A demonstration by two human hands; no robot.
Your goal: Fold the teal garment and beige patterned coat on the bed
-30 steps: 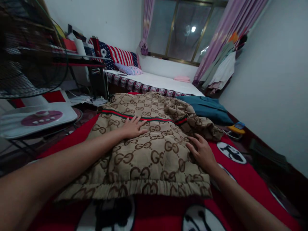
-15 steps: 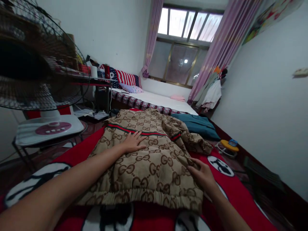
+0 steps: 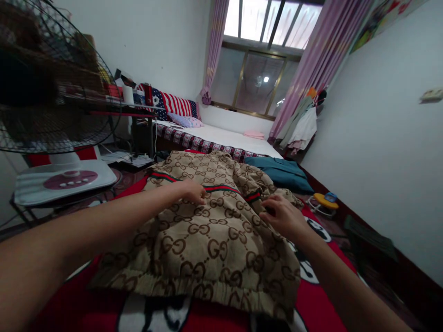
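A beige jacket (image 3: 197, 230) with a brown letter pattern and a green-and-red stripe across it lies spread out, its gathered hem nearest me. My left hand (image 3: 194, 190) is on the middle of the jacket by the stripe, fingers curled in and closed on the cloth; the fingertips are partly hidden. Over the jacket's right side, beside the sleeve (image 3: 258, 180), is my right hand (image 3: 285, 216). Its fingers are bent, with a gap between thumb and forefinger and no cloth visible between them. Beneath the jacket is a red blanket (image 3: 318, 295) with black-and-white round figures.
A fan (image 3: 62, 92) on a white base stands at the left, close to my left arm. Behind the jacket lies a folded teal item (image 3: 280, 174). A yellow-topped stool (image 3: 325, 201) is at the right. A bed (image 3: 224, 138) stands under the window.
My left hand has gone from lying flat with spread fingers to curled fingers. My right hand has moved up from the jacket's lower right edge towards the sleeve. The hem has spread slightly wider.
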